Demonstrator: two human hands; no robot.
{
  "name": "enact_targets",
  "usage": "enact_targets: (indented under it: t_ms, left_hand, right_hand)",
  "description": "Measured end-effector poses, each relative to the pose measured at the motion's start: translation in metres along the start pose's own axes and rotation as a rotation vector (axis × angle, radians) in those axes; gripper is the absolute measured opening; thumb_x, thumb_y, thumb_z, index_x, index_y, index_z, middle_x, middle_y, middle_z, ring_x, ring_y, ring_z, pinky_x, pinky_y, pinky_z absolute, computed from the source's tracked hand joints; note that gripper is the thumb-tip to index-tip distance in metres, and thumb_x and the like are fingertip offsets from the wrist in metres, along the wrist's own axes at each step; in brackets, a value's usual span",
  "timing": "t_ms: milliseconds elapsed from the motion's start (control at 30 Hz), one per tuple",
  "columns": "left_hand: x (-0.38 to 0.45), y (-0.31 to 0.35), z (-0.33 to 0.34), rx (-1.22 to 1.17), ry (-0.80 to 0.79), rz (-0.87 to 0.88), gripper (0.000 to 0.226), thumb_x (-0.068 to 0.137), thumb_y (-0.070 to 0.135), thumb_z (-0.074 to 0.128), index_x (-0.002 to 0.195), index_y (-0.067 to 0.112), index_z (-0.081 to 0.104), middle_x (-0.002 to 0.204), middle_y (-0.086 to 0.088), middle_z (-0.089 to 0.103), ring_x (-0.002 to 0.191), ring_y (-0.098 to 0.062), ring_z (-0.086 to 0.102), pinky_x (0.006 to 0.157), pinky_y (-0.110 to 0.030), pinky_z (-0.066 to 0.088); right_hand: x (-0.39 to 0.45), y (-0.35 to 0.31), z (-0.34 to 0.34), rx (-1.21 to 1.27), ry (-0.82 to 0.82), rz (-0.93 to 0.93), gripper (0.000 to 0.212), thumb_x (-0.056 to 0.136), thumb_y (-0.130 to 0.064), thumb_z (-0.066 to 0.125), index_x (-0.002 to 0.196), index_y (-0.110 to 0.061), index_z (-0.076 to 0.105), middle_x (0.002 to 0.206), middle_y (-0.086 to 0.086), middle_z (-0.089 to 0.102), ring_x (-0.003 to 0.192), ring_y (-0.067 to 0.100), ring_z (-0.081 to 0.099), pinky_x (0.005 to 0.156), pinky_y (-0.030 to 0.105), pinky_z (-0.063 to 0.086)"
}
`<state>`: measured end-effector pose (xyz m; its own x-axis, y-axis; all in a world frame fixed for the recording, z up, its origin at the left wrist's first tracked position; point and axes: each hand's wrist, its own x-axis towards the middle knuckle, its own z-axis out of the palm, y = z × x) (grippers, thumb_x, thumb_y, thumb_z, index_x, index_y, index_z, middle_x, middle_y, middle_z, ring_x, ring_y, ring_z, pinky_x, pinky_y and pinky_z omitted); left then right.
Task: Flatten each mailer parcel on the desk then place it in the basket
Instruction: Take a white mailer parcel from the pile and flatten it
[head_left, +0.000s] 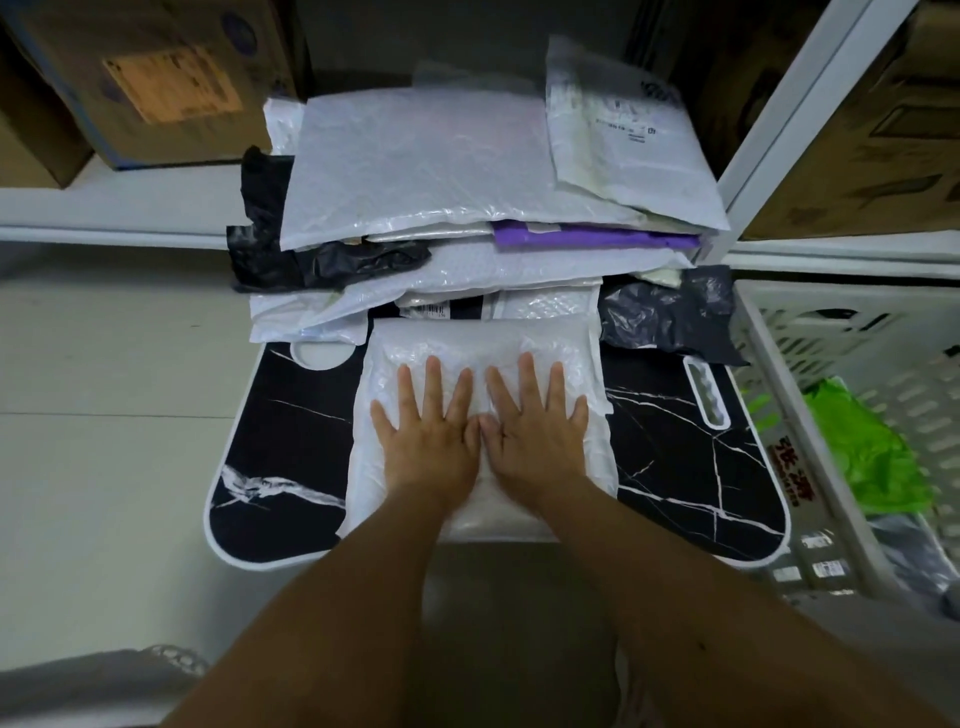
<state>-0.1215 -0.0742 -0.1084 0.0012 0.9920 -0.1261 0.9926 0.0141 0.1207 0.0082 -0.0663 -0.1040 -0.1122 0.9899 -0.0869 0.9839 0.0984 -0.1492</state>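
1. Head view showed a white bubble mailer (483, 358) lying on the black marble-patterned desk (685, 457), at its middle, with the near edge at or just over the desk's front rim.
2. Left hand (428, 431) and right hand (535, 431) lay side by side on the mailer, palms down, fingers straight and spread, thumbs touching. Neither hand gripped anything; both pressed flat.
3. Step in hand was judged to be the flattening. The mailer appeared puffed around the hands, most so toward its far end, so air or bulk remained to be pushed out.
4. Recommended method: keep the palms flat and sweep outward from the centre toward the side edges and the far edge, rather than pressing in one spot, so that the fill spreads evenly.
5. Risk noted: the stack of waiting parcels (467, 171) touched or overlapped the mailer's far edge. A hard forward push could shove into the stack and topple it.
6. Risk noted: the near edge had little support; weight there could tip the mailer off the desk.
7. White basket (779, 332) stood just right of the desk, with a green bag (857, 452) already inside. Placement was not yet begun.
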Motion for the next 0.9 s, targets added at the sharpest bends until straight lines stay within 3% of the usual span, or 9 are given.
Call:
enact_targets:
  t_ms: [267, 367, 433, 500, 533, 600, 700, 767, 900]
  left_hand:
    - [0.005, -0.001, -0.011, -0.035, -0.033, 0.013, 0.056, 0.098, 0.051, 0.012, 0.151, 0.038, -0.001, 0.161, 0.001, -0.008, 0.147, -0.029, -0.011, 0.115, -0.058, 0.007]
    - [0.009, -0.002, -0.016, -0.018, 0.009, 0.014, 0.049, 0.098, 0.047, 0.021, 0.145, 0.035, 0.021, 0.158, -0.002, 0.014, 0.145, -0.032, 0.01, 0.111, -0.056, 0.017]
    - [0.015, 0.0, -0.026, 0.027, 0.112, 0.042, 0.035, 0.098, 0.041, 0.028, 0.127, 0.029, 0.043, 0.137, -0.004, 0.043, 0.127, -0.031, 0.037, 0.102, -0.05, 0.03]
    - [0.026, 0.004, -0.038, 0.032, 0.219, 0.043, 0.026, 0.097, 0.033, 0.033, 0.111, 0.023, 0.052, 0.111, -0.003, 0.054, 0.105, -0.027, 0.048, 0.096, -0.045, 0.036]
    - [0.033, 0.007, -0.043, 0.008, 0.251, 0.029, 0.026, 0.097, 0.03, 0.033, 0.112, 0.021, 0.052, 0.109, -0.004, 0.053, 0.104, -0.026, 0.048, 0.097, -0.045, 0.036]
    - [0.045, 0.009, -0.045, -0.046, 0.224, 0.009, 0.033, 0.099, 0.032, 0.029, 0.128, 0.025, 0.042, 0.134, -0.012, 0.041, 0.128, -0.03, 0.035, 0.109, -0.05, 0.025]
    - [0.054, 0.002, -0.033, -0.026, -0.007, 0.01, 0.052, 0.1, 0.047, 0.014, 0.149, 0.041, 0.0, 0.16, -0.005, -0.008, 0.146, -0.034, -0.012, 0.113, -0.062, 0.003]
    - [0.059, -0.003, -0.025, -0.024, -0.118, -0.008, 0.053, 0.099, 0.051, 0.007, 0.146, 0.046, -0.014, 0.16, -0.001, -0.017, 0.145, -0.035, -0.017, 0.113, -0.064, 0.002]
    - [0.064, -0.007, -0.024, -0.082, -0.19, -0.018, 0.054, 0.098, 0.052, 0.008, 0.148, 0.043, -0.012, 0.159, 0.003, -0.018, 0.145, -0.031, -0.02, 0.113, -0.062, -0.002]
  right_hand:
    - [0.006, -0.001, -0.009, 0.016, -0.056, 0.005, 0.056, 0.098, -0.052, 0.021, 0.151, -0.038, 0.009, 0.162, 0.001, -0.006, 0.147, 0.032, -0.005, 0.114, 0.059, 0.007]
    - [0.013, -0.004, -0.014, -0.033, -0.015, 0.003, 0.052, 0.096, -0.053, 0.028, 0.145, -0.036, 0.026, 0.157, 0.005, 0.015, 0.14, 0.033, 0.018, 0.109, 0.054, 0.02]
    - [0.022, -0.006, -0.022, -0.075, 0.081, -0.016, 0.044, 0.093, -0.053, 0.034, 0.132, -0.032, 0.041, 0.138, 0.004, 0.039, 0.12, 0.029, 0.038, 0.095, 0.047, 0.032]
    - [0.035, -0.011, -0.033, -0.104, 0.2, -0.006, 0.038, 0.094, -0.048, 0.037, 0.121, -0.026, 0.05, 0.121, 0.003, 0.049, 0.106, 0.025, 0.045, 0.085, 0.042, 0.035]
    - [0.041, -0.013, -0.038, -0.099, 0.265, 0.017, 0.035, 0.094, -0.044, 0.039, 0.118, -0.023, 0.053, 0.118, 0.004, 0.051, 0.106, 0.025, 0.046, 0.086, 0.041, 0.034]
    - [0.051, -0.018, -0.041, -0.036, 0.304, 0.036, 0.035, 0.094, -0.038, 0.04, 0.124, -0.024, 0.054, 0.131, 0.007, 0.048, 0.124, 0.029, 0.041, 0.099, 0.047, 0.03]
    - [0.06, -0.014, -0.028, 0.016, 0.048, -0.007, 0.048, 0.1, -0.046, 0.022, 0.148, -0.039, 0.023, 0.16, 0.002, 0.013, 0.148, 0.032, 0.0, 0.113, 0.061, 0.005]
    - [0.064, -0.006, -0.019, 0.043, -0.061, 0.012, 0.051, 0.1, -0.051, 0.014, 0.15, -0.045, 0.011, 0.162, -0.002, 0.002, 0.147, 0.032, -0.01, 0.113, 0.064, -0.001]
    - [0.068, -0.004, -0.013, 0.081, -0.068, 0.041, 0.055, 0.098, -0.055, 0.018, 0.151, -0.038, 0.013, 0.162, 0.001, -0.001, 0.147, 0.031, -0.01, 0.114, 0.062, 0.001]
